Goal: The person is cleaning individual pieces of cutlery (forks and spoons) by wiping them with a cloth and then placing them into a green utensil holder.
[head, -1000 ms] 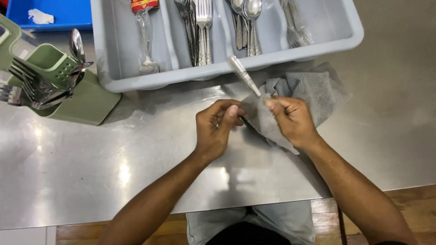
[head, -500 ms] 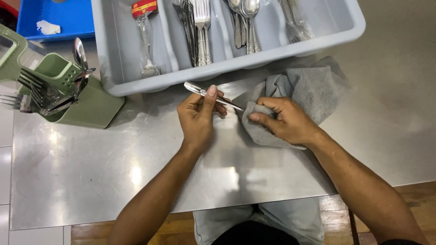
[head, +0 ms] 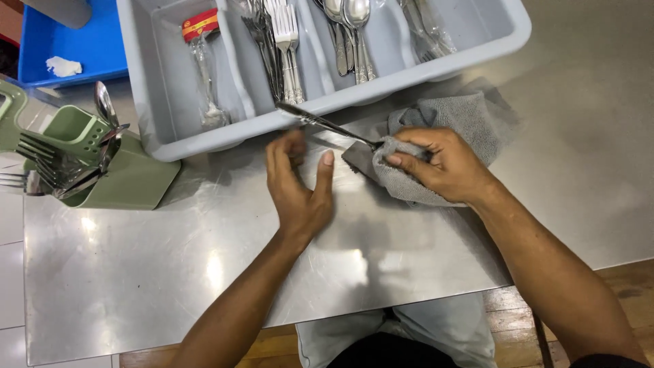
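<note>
Your right hand (head: pixel 443 167) pinches the grey cloth (head: pixel 449 129) around the piece of cutlery (head: pixel 320 123); your left hand (head: pixel 296 184) is spread, so grip the handle just beyond its fingertips.

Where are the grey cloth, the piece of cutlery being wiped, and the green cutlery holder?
grey cloth (head: pixel 470 119): head view, bare upper fold.
piece of cutlery (head: pixel 317 120): head view, exposed handle.
green cutlery holder (head: pixel 139 180): head view, front wall.

We have just one view, from the head, looking steeply down and close over the steel table (head: pixel 170 272), with the grey cutlery tray (head: pixel 163 129) along the frame's top.
</note>
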